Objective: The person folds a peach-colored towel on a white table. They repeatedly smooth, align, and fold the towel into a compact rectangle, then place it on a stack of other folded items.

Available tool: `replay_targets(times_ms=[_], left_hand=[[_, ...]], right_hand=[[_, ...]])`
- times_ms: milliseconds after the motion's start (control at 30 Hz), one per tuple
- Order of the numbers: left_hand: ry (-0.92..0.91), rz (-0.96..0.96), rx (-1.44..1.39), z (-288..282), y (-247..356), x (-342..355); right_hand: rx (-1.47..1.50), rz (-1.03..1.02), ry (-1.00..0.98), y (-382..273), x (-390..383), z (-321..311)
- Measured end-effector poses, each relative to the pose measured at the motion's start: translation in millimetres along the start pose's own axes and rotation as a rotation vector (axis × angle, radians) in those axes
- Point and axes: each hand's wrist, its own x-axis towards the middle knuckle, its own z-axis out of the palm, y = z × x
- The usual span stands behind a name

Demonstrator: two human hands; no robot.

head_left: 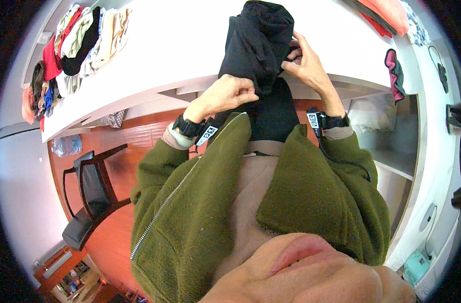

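A bunched black garment lies over the near edge of the white table, straight in front of me. Its exact kind does not show through the folds. My left hand is closed on the lower left part of the cloth, fingers curled in. At the garment's right side, my right hand pinches the fabric, with some fingertips partly hidden by the cloth. Both wrists wear black straps with small printed tags.
Several folded clothes are piled at the table's far left. At the far right lie coral and dark cloths and a pink and grey item. A black chair stands on the reddish floor to my left. Shelves sit under the table at right.
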Motion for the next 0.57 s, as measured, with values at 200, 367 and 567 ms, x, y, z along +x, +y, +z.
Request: replay_targets(times_ms=[200,367,567], left_hand=[[0.378,-0.020,-0.105,-6.8,8.5,-8.8],[0.588,-0.003,-0.180,-1.4,3.6,-4.2],[0.714,-0.195,-0.667,3.3,5.8,3.8]], right_hand=[[0.175,-0.106,0.317,-18.6,2.3,-7.2],[-0.106,-0.376,0.277,-40.7,16.8,8.3],[0.036,-0.142,0.035,-27.9,20.2,34.9]])
